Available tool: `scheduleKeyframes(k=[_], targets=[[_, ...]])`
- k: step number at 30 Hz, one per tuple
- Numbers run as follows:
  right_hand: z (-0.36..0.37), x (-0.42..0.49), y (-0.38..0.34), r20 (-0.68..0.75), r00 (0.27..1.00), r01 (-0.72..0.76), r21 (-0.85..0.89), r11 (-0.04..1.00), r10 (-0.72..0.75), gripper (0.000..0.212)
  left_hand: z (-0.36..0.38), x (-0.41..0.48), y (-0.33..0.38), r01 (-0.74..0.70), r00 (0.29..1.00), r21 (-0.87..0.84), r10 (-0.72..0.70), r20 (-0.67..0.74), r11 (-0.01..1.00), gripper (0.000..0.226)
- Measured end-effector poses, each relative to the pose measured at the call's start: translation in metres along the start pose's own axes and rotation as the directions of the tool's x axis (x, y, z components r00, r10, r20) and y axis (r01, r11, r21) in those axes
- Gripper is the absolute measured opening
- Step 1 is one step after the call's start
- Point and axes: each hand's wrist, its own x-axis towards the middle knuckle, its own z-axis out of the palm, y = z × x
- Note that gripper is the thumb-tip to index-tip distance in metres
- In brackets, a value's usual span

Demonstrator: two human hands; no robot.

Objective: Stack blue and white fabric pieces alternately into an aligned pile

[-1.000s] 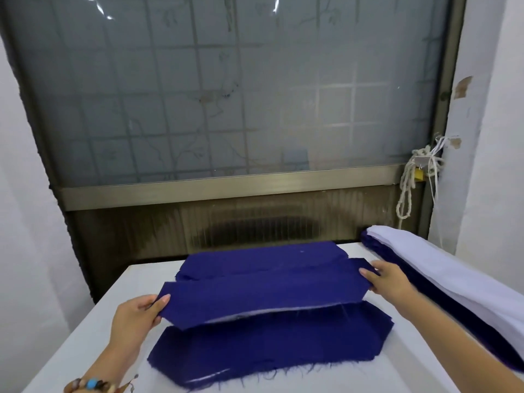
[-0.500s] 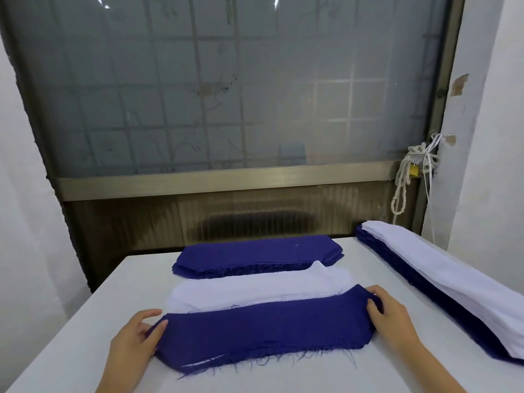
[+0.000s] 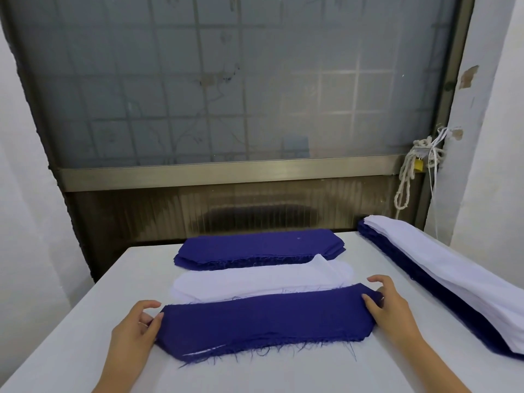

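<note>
Fingers clamped on both ends of blue piece.
Left hand and right hand gripping it flat on bench; white stack just behind, blue stack beyond, long blue-and-white stack at right.

Dark blue fabric piece, white fabric piece, white table — grey grid-patterned window

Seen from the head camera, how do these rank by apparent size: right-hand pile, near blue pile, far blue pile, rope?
1. Right-hand pile, partly cut off
2. Near blue pile
3. Far blue pile, unsure since it lies farther away
4. Rope
</note>
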Motion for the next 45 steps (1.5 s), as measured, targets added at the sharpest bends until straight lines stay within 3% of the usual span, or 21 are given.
scheduleKeyframes(k=[12,18,21,23,27,33,45], targets=[[0.0,-0.002,-0.002,-0.062,0.997,0.033,-0.108,0.994,-0.04,0.028,0.004,0.007,-0.008,0.027,0.997,0.105,-0.019,-0.073,0.994,0.01],[-0.002,0.002,-0.016,-0.16,0.965,0.127,-0.411,0.903,-0.208,0.025,0.0,0.019,0.009,0.021,0.99,0.315,0.025,-0.141,0.949,0.019],[0.005,0.013,-0.041,-0.114,0.957,0.19,-0.449,0.873,-0.266,0.021,0.013,0.034,0.039,-0.091,0.991,0.302,0.116,-0.066,0.949,0.02],[0.019,0.024,-0.061,-0.028,0.941,0.293,-0.425,0.856,-0.336,0.019,0.032,0.042,0.062,-0.246,0.968,0.229,0.249,0.017,0.942,0.02],[0.064,0.045,-0.107,0.197,0.869,0.487,-0.183,0.854,-0.453,0.014,0.087,0.055,0.109,-0.456,0.888,0.155,0.435,0.151,0.876,0.017],[0.122,0.069,-0.13,0.4,0.838,0.463,-0.161,0.871,-0.371,0.018,0.164,0.061,0.125,-0.504,0.854,0.323,0.405,0.327,0.801,0.023],[0.147,0.072,-0.111,0.308,0.9,0.377,-0.192,0.906,-0.309,0.016,0.181,0.06,0.108,-0.483,0.869,0.338,0.396,0.296,0.808,0.011]])
